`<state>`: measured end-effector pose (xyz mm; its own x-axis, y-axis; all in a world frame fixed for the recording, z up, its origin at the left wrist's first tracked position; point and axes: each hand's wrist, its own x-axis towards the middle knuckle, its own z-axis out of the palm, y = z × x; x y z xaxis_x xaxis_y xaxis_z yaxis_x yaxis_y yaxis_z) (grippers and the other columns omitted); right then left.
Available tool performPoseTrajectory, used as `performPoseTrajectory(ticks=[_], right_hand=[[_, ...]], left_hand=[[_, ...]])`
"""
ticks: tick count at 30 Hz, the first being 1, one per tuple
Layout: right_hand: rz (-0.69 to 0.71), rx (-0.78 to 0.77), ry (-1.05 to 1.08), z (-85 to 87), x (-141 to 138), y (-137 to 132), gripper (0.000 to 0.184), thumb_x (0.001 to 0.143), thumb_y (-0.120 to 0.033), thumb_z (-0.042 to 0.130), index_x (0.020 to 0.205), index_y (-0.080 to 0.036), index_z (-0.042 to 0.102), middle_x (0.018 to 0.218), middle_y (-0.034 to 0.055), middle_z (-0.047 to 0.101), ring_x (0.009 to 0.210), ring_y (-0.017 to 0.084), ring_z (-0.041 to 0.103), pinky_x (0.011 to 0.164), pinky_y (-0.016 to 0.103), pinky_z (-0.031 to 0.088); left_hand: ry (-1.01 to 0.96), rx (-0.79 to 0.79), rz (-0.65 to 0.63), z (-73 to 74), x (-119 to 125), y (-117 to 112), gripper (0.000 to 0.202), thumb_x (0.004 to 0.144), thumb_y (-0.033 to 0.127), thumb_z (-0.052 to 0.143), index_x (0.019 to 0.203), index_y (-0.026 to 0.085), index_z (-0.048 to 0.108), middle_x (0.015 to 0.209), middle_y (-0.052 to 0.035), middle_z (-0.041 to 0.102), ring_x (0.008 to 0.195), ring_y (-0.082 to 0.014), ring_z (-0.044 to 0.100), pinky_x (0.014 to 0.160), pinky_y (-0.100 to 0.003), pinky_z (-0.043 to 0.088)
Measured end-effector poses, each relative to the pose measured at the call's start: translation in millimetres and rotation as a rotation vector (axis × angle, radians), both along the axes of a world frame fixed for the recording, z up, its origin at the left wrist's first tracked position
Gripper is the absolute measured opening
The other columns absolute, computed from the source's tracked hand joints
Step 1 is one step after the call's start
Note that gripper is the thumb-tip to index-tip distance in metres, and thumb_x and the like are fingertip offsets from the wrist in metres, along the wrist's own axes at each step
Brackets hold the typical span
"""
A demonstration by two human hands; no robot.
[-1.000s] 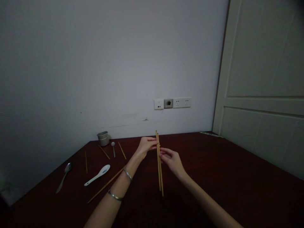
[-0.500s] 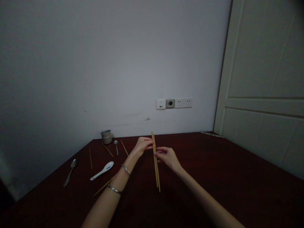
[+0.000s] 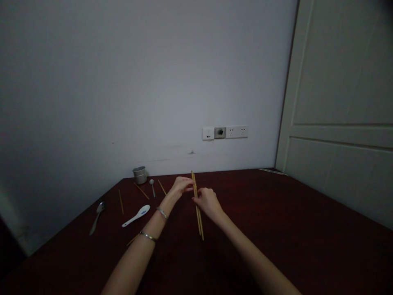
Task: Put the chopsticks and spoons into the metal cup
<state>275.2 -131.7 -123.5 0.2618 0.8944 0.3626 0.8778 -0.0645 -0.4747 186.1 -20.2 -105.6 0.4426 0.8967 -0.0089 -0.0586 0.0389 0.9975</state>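
left hand (image 3: 181,185): I see fingers pinching the chopsticks (image 3: 199,217) near the top
right hand (image 3: 207,200): curled, gripping them just below

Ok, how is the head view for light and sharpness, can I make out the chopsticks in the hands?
Head view: dim, underexposed, no glare; the dark table hides shadows; the chopsticks read clearly, held by left hand and right hand; the white spoon stands out; corners darken, the door edge leans from lens distortion.

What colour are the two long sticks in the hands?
The chopsticks are pale yellow-tan, like bamboo; the head view shows them.
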Motion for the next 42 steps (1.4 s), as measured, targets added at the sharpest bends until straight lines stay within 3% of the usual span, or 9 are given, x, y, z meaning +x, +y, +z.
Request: performPoseTrajectory(ticks=[6,11,17,23,33,42], right_hand=[[-0.03,-0.058,-0.023,-2.9,-9,4,0.019,0.065,-0.025,0.057,0.078,-0.014,0.064,0.08,0.0118,0.067,0.078,0.022,0.063,0.063,0.024,0.042],[-0.039,-0.139,-0.009,-9.3,-17,8,0.026,0.06,-0.023,0.06,0.084,-0.013,0.063,0.083,0.0128,0.066,0.079,0.024,0.063,0.06,0.024,0.044],[-0.026,-0.263,-0.016,-26.7,-24,13,0.039,0.056,-0.022,0.066,0.093,-0.011,0.06,0.094,0.0155,0.063,0.085,0.027,0.062,0.063,0.027,0.047],[-0.015,-0.276,-0.063,-34.1,-38,12,0.036,0.06,-0.017,0.063,0.095,-0.011,0.06,0.096,0.0155,0.063,0.087,0.027,0.061,0.066,0.028,0.047],[0.015,-0.27,-0.154,-39.7,-46,9,0.03,0.068,-0.009,0.053,0.096,-0.012,0.062,0.094,0.0158,0.063,0.086,0.025,0.061,0.068,0.029,0.046],[0.046,-0.247,-0.139,-37.9,-44,5,0.025,0.069,-0.009,0.051,0.09,-0.014,0.063,0.091,0.0136,0.064,0.085,0.025,0.062,0.067,0.029,0.045]], left_hand=[[0.045,-0.101,-0.014,-9.2,-7,-3,0.008,0.059,0.002,0.06,0.056,0.008,0.058,0.051,-0.0006,0.058,0.049,-0.0084,0.054,0.057,-0.024,0.049],[0.158,-0.131,-0.06,-28.4,-17,0,0.005,0.063,0.009,0.063,0.061,0.007,0.058,0.051,-0.0026,0.058,0.049,-0.0116,0.057,0.056,-0.026,0.05],[0.243,-0.048,0.058,-49.6,-34,11,0.015,0.065,0.02,0.066,0.068,0.009,0.056,0.056,-0.0036,0.059,0.049,-0.0125,0.058,0.052,-0.026,0.05],[0.3,-0.036,0.094,-62.7,-43,12,0.015,0.067,0.021,0.064,0.067,0.01,0.054,0.051,-0.001,0.056,0.044,-0.0109,0.055,0.048,-0.025,0.049],[0.613,0.16,0.046,-70.5,-33,6,0.024,0.066,0.025,0.061,0.049,0.01,0.054,0.039,0.0005,0.051,0.032,-0.0077,0.045,0.04,-0.021,0.041],[0.689,0.207,0.038,-69.8,-23,-3,0.026,0.065,0.017,0.057,0.04,0.013,0.05,0.034,0.001,0.047,0.032,-0.0096,0.046,0.04,-0.022,0.041]])
